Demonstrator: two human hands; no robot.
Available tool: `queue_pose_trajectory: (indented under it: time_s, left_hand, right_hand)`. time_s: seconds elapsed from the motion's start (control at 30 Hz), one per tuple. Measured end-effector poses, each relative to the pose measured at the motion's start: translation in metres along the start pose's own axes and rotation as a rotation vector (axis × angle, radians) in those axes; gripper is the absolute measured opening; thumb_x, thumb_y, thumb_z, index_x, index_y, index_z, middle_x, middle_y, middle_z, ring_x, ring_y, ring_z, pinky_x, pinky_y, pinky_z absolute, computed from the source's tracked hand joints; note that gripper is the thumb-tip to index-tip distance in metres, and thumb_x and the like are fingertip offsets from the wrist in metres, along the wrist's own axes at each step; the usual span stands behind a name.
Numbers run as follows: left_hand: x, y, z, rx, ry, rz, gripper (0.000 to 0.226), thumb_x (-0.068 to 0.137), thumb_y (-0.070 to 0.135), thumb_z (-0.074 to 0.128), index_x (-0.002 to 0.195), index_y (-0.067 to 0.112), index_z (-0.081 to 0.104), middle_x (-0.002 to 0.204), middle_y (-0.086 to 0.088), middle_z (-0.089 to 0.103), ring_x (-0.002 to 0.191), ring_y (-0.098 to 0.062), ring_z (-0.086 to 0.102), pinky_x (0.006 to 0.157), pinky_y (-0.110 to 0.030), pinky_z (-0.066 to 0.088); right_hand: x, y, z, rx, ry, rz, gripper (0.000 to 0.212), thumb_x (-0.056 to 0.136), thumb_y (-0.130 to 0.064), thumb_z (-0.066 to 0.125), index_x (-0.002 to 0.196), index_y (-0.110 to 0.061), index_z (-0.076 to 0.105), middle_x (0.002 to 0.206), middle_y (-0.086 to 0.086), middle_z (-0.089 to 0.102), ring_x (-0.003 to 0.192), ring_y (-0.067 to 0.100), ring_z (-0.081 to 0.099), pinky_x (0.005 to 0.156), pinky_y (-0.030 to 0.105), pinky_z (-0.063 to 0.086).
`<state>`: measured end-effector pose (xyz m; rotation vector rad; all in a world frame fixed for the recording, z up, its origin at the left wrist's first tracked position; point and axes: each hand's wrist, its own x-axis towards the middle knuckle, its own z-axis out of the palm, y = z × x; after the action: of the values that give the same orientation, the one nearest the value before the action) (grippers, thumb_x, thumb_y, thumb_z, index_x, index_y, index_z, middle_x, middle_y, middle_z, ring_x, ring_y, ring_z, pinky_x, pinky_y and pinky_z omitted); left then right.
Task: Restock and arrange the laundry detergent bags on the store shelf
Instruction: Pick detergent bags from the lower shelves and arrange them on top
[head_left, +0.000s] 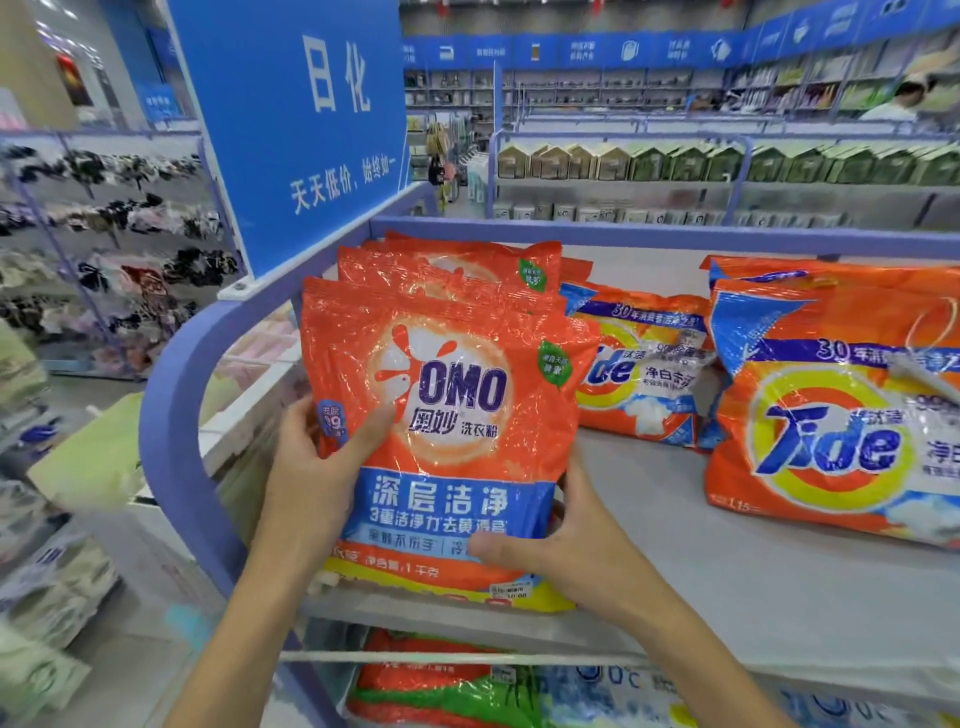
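Blue with white characters, a sign (291, 119) stands up and to the left of the front OMO bag (447, 415). The left hand (317, 478) grips that bag's left edge, thumb across its face and fingers behind. The bag is tilted up with its bottom at the front edge of the grey shelf (727, 545), and more OMO bags (452, 270) are overlapped just behind it. The right hand (566, 540) grips its lower right edge, thumb on the blue band. Right of the bag lies a Tide bag (644, 374). Farther right lie two larger Tide bags (841, 426), one on the other.
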<state>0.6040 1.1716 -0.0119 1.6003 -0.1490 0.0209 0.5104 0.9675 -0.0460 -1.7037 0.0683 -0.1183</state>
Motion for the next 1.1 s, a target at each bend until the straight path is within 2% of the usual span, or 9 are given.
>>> queue_pose_trajectory:
  time_s: [0.1,0.2,0.37,0.53,0.63,0.73,0.83,1.03,1.1]
  left_hand:
    - [0.004,-0.006,0.000,0.004,-0.047,-0.061,0.053,0.074,0.052,0.074,0.119,0.026,0.060,0.100,0.000,0.079,0.084,-0.023,0.078,0.079,-0.043,0.060]
    - [0.008,-0.011,0.007,0.002,0.056,0.038,0.047,0.085,0.062,0.068,0.110,0.023,0.064,0.097,-0.002,0.079,0.084,-0.026,0.077,0.082,-0.052,0.060]
    - [0.025,-0.008,0.015,-0.029,0.191,0.095,0.072,0.077,0.089,0.049,0.095,0.022,0.070,0.092,-0.004,0.078,0.087,-0.031,0.075,0.086,-0.061,0.057]
    - [0.013,-0.010,0.011,-0.039,0.079,0.088,0.068,0.087,0.076,0.053,0.117,0.016,0.063,0.099,0.002,0.078,0.088,-0.019,0.077,0.087,-0.049,0.059]
    - [0.004,-0.009,-0.007,0.059,-0.109,0.000,0.107,0.053,0.089,0.071,0.134,0.023,0.052,0.108,0.013,0.076,0.094,-0.011,0.076,0.081,-0.036,0.059]
    - [-0.005,-0.010,-0.019,0.172,-0.243,-0.063,0.110,0.041,0.052,0.095,0.133,0.026,0.040,0.108,0.011,0.071,0.086,0.005,0.072,0.061,-0.018,0.058]
    - [-0.011,-0.013,-0.018,0.162,-0.294,-0.074,0.096,0.045,0.001,0.091,0.119,0.027,0.036,0.112,0.007,0.063,0.080,0.010,0.070,0.059,-0.011,0.055]
    - [-0.007,-0.024,-0.014,0.163,-0.191,0.005,0.104,0.055,-0.015,0.086,0.131,0.022,0.027,0.109,0.009,0.060,0.079,0.013,0.068,0.057,-0.010,0.054]
    - [-0.006,-0.028,-0.015,0.163,-0.196,0.010,0.108,0.054,-0.007,0.089,0.137,0.023,0.026,0.113,0.009,0.061,0.086,0.009,0.069,0.059,-0.014,0.057]
  right_hand:
    - [0.008,0.002,0.008,0.030,-0.040,-0.024,0.092,0.067,-0.040,0.092,0.135,-0.054,0.032,0.130,-0.019,0.066,0.114,0.004,0.068,0.091,0.029,0.060]
    - [0.009,0.002,0.016,0.065,-0.026,-0.066,0.083,0.076,-0.036,0.088,0.137,-0.051,0.034,0.131,-0.018,0.065,0.114,0.003,0.068,0.088,0.025,0.060]
    - [0.026,-0.006,0.021,-0.062,0.015,-0.120,0.084,0.077,-0.046,0.088,0.143,-0.040,0.035,0.137,-0.014,0.061,0.122,0.006,0.063,0.099,0.040,0.058]
    - [0.019,-0.009,0.018,-0.078,0.028,-0.112,0.082,0.076,-0.043,0.087,0.142,-0.041,0.038,0.130,-0.020,0.066,0.115,0.001,0.067,0.096,0.038,0.059]
    - [0.003,-0.007,0.020,-0.132,0.061,-0.074,0.099,0.067,-0.046,0.094,0.143,-0.050,0.032,0.128,-0.026,0.065,0.111,-0.003,0.068,0.095,0.034,0.059]
    - [-0.009,-0.002,0.026,-0.235,0.012,-0.033,0.128,0.058,-0.030,0.100,0.149,-0.053,0.014,0.127,-0.027,0.064,0.106,-0.003,0.069,0.089,0.030,0.060]
    - [-0.006,0.005,0.027,-0.268,0.072,-0.057,0.130,0.059,-0.019,0.098,0.151,-0.044,0.010,0.126,-0.024,0.064,0.109,-0.003,0.067,0.090,0.030,0.059]
    - [0.006,0.003,0.024,-0.288,0.131,-0.027,0.125,0.056,-0.013,0.100,0.145,-0.050,0.021,0.119,-0.026,0.067,0.104,-0.004,0.068,0.089,0.031,0.060]
    - [0.005,0.004,0.021,-0.310,0.146,-0.009,0.121,0.052,-0.020,0.102,0.143,-0.050,0.029,0.118,-0.028,0.068,0.104,-0.007,0.067,0.090,0.027,0.058]
